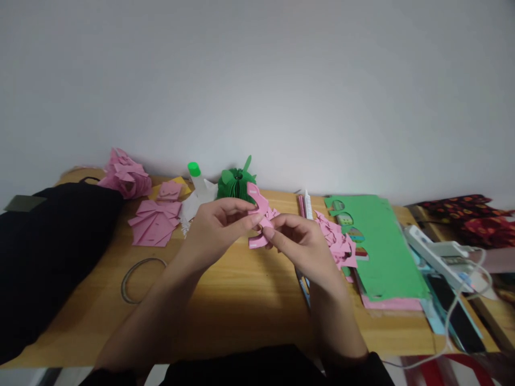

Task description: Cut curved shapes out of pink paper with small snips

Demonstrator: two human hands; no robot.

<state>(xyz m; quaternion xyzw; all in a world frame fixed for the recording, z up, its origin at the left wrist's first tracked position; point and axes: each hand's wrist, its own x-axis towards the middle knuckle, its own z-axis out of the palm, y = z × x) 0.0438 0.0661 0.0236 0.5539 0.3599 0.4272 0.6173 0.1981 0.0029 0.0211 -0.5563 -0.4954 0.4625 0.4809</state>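
Observation:
A curved piece of pink paper [260, 199] is held up above the middle of the table, pinched from both sides. My left hand [219, 228] grips its upper part between thumb and fingers. Lower down, my right hand [300, 241] closes thumb and fingers on the same piece. Part of the paper is hidden behind my fingertips. Just beyond it stands a round green folded-paper shape [236, 183] with leaf-like tips. Pink paper scraps [336, 238] lie right of my right hand.
Green sheets [378, 241] lie at right, near a white power strip [434, 257] and a phone [456, 316]. A glue stick [196, 177], folded pink paper [156, 222] and crumpled pink paper [125, 174] sit at back left. A bangle-like ring [125, 279] and black bag [60, 241] are at left.

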